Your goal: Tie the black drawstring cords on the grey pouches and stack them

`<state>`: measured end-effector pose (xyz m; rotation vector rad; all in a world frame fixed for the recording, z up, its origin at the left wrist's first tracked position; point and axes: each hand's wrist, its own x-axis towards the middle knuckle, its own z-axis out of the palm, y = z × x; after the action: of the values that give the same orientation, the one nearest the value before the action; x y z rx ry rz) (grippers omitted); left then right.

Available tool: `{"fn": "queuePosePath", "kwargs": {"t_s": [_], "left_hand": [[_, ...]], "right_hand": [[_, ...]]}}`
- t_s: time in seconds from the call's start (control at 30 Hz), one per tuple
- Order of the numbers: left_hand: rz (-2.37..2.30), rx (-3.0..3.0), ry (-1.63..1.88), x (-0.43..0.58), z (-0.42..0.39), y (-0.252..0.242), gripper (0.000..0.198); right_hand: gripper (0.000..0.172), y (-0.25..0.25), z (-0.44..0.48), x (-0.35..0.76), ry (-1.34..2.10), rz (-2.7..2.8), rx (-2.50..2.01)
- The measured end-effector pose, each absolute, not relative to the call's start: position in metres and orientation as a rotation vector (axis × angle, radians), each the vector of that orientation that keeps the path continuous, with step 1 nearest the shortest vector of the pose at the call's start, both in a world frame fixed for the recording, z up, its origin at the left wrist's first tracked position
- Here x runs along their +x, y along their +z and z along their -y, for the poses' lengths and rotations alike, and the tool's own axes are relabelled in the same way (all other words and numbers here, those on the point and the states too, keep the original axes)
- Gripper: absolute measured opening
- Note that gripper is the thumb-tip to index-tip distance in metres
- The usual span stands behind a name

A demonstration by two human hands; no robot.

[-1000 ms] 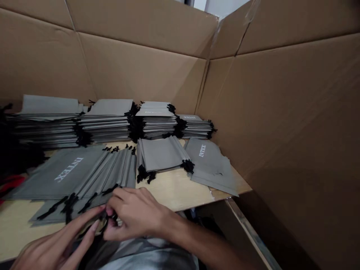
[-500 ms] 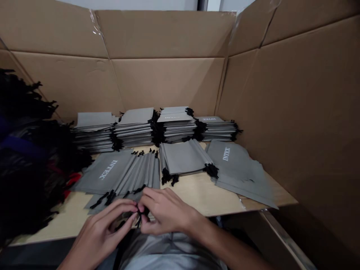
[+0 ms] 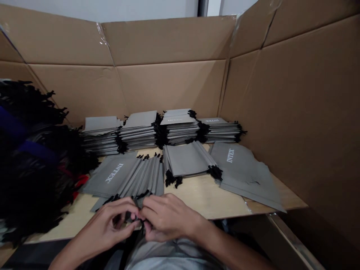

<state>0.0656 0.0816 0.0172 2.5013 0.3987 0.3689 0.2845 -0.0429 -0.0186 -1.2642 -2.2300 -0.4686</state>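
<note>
At the table's front edge my left hand (image 3: 108, 221) and my right hand (image 3: 171, 217) meet, fingertips touching. Both are closed in a pinch on a black cord (image 3: 142, 226), mostly hidden by the fingers. Just beyond them lies a fanned row of grey drawstring bags (image 3: 112, 170), the front one printed INTEX, with black cord ends at their corners. To the right of that row sits a small pile of grey bags (image 3: 187, 159) with bunched black cords. Flat grey pieces printed INTEX (image 3: 244, 168) lie farther right.
Stacks of grey bags (image 3: 139, 129) line the back of the wooden table (image 3: 202, 195). A tall heap of black cords (image 3: 33, 157) with blue and red bits crowds the left. Cardboard walls (image 3: 171, 82) close in the back and right.
My hands have shifted slightly down, and the fingertips have drawn closer together over the cord. The whole view has moved a little, showing more of the left side.
</note>
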Motion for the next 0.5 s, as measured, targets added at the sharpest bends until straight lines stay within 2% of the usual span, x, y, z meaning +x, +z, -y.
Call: {"fn": "queuePosePath", "kwargs": {"t_s": [0.3,0.5], "left_hand": [[-0.309,2.684,0.322,0.0684,-0.0789,0.0231,0.013],[-0.330,2.693,0.492,0.0730,-0.0770,0.0164,0.013]], "right_hand": [[0.015,-0.0174,0.0443,0.2864,-0.395,2.271,-1.275],[0.021,-0.0120,0.0413,0.2859,-0.289,2.323,-1.281]]}}
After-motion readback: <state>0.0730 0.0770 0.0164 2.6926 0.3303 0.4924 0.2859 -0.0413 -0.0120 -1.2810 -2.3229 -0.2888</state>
